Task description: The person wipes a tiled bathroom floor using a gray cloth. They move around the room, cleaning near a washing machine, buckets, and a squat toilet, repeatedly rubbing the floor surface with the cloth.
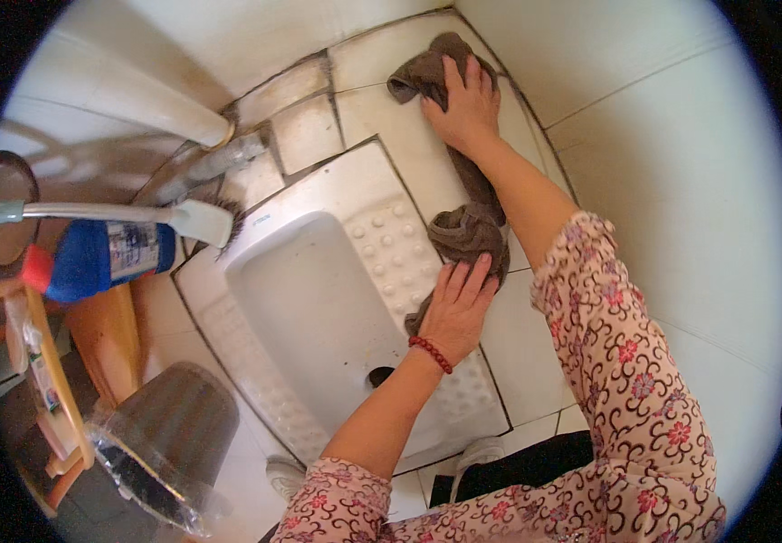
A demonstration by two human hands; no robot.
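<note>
A long dark brown cloth (469,234) lies bunched along the right side of a white ceramic squat toilet (296,285), partly on the floor tiles and partly over its rim. My right hand (467,102) presses the cloth's far bunched end against the tiles by the wall corner. My left hand (455,309), with a red bead bracelet at the wrist, rests on the near bunch beside the raised foot-grip bumps. Part of the cloth is hidden under both palms. Specks mark the toilet basin, and its dark drain hole (380,376) shows beside my left forearm.
On the left are a long-handled toilet brush (202,222), a blue bottle with a red cap (113,258) and a lined grey bin (180,414). A white pipe (160,102) meets the floor at the back. Tiled walls (662,170) bound the right and far sides.
</note>
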